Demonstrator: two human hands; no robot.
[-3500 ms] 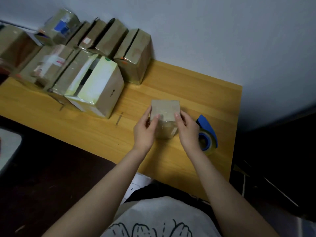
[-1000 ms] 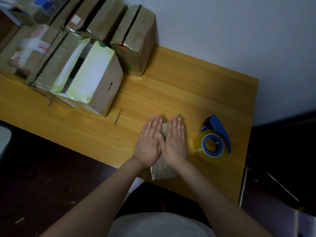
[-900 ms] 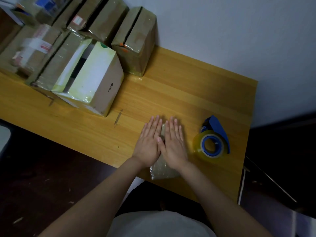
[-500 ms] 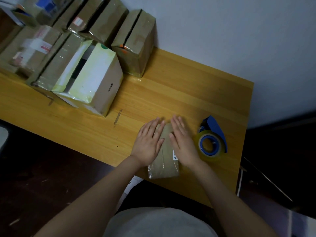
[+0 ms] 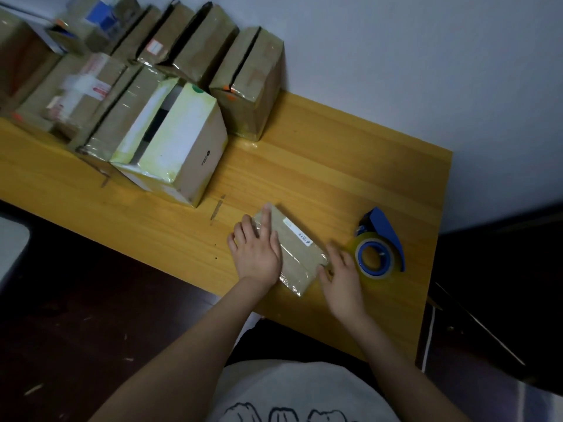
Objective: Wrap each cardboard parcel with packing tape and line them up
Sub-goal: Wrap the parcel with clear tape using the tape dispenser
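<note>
Yellow wooden table [image 5: 335, 166], set against a pale wall [image 5: 396, 56].

Near its front edge: one flat brown cardboard parcel [image 5: 301, 260], glossy with clear tape, lying askew, with a narrow white label strip [image 5: 297, 231] on top.

Left hand [image 5: 259, 254]: laid flat on the parcel's left half, fingers straight.

Right hand [image 5: 342, 278]: fingers loosely spread at the parcel's near right corner, touching its edge; blurred.

Just right of that hand: blue tape dispenser [image 5: 380, 239] holding a yellowish clear roll, lying on the table.

Far left: two rows of taped brown cardboard boxes [image 5: 249, 86], packed side by side; the nearest box [image 5: 182, 141] has a white top.

Bottom edge: white shirt [image 5: 304, 391] with black drawn marks.
</note>
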